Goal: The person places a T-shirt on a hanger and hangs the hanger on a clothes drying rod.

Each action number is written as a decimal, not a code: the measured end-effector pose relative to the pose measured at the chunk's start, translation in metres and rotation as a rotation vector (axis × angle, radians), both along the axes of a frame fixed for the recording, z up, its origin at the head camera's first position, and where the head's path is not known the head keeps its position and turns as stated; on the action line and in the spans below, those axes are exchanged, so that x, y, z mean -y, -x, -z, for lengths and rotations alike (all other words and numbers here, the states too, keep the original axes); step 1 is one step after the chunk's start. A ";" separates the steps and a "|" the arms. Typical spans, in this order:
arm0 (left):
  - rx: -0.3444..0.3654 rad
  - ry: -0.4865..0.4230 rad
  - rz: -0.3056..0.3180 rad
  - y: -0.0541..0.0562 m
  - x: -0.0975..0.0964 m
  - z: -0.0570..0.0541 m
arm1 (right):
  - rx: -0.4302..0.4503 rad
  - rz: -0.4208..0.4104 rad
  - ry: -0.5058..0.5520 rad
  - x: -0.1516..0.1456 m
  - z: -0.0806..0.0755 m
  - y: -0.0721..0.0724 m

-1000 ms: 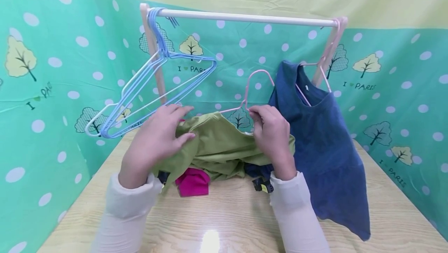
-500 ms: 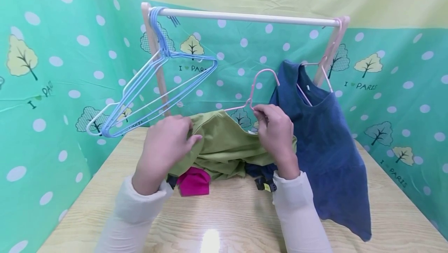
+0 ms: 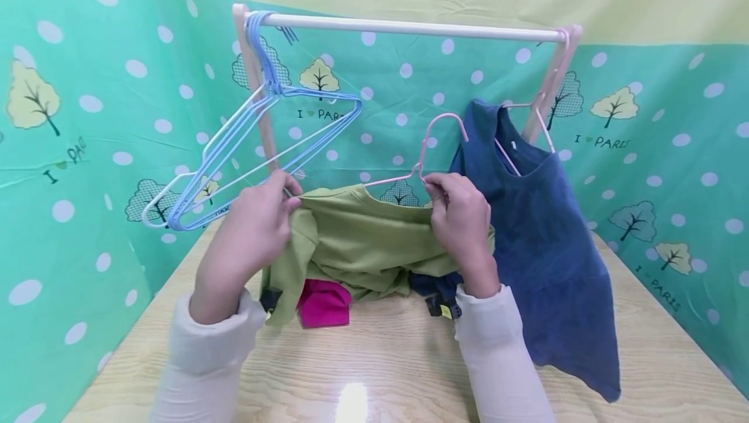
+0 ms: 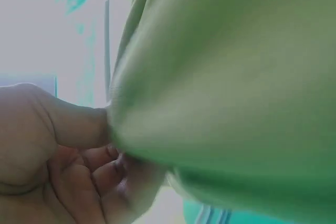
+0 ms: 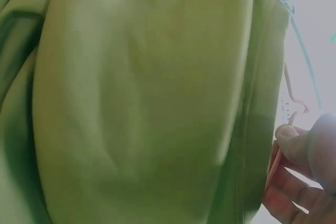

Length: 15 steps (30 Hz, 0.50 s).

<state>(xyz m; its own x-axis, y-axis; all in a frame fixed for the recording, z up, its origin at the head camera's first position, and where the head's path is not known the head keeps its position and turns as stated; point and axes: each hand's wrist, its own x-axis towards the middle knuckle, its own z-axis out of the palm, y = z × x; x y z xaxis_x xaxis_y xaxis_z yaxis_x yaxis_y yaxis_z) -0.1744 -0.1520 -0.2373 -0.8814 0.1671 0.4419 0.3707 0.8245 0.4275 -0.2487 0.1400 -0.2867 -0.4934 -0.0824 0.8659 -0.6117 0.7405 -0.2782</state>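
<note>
An olive-green shirt (image 3: 374,231) hangs in front of me with a pink hanger (image 3: 422,143) partly inside its neckline; the hanger's hook sticks up free of the rail. My right hand (image 3: 465,225) pinches the hanger just below the hook, as the right wrist view also shows at the thumb (image 5: 294,142). With thumb and fingers, my left hand (image 3: 251,228) pinches the shirt's left shoulder and pulls it out sideways. In the left wrist view the cloth (image 4: 226,87) stretches taut from that pinch. The hanger's lower part is hidden by the cloth.
A rack with a white rail (image 3: 404,25) stands behind. Several blue and white hangers (image 3: 216,156) hang at its left end. At the right end a navy dress (image 3: 538,247) hangs on a pink hanger. Magenta cloth (image 3: 324,304) lies on the wooden table (image 3: 374,371) under the shirt.
My left hand, spread over the shirt before, has closed on its shoulder and moved left, drawing the cloth straighter. My right hand with the hanger shifted slightly right, then stayed nearly still.
</note>
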 end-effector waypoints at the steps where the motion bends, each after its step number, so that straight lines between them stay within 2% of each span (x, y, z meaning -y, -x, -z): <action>1: 0.011 -0.013 0.003 0.001 0.003 -0.001 | -0.002 -0.001 0.004 0.000 0.000 0.000; 4: 0.033 -0.009 0.003 0.003 0.013 -0.004 | -0.010 -0.008 0.017 -0.001 0.001 0.001; 8: 0.006 0.026 -0.001 0.000 0.026 -0.008 | -0.014 -0.020 0.018 -0.001 0.001 0.001; 10: -0.074 0.034 -0.015 -0.003 0.030 -0.008 | -0.019 -0.028 0.013 -0.002 0.001 0.001; 12: -0.183 0.022 -0.035 -0.005 0.034 -0.008 | -0.033 -0.044 0.014 -0.002 0.002 0.003; 15: -0.403 -0.019 -0.071 -0.005 0.039 -0.007 | -0.056 -0.069 0.015 -0.004 0.002 0.005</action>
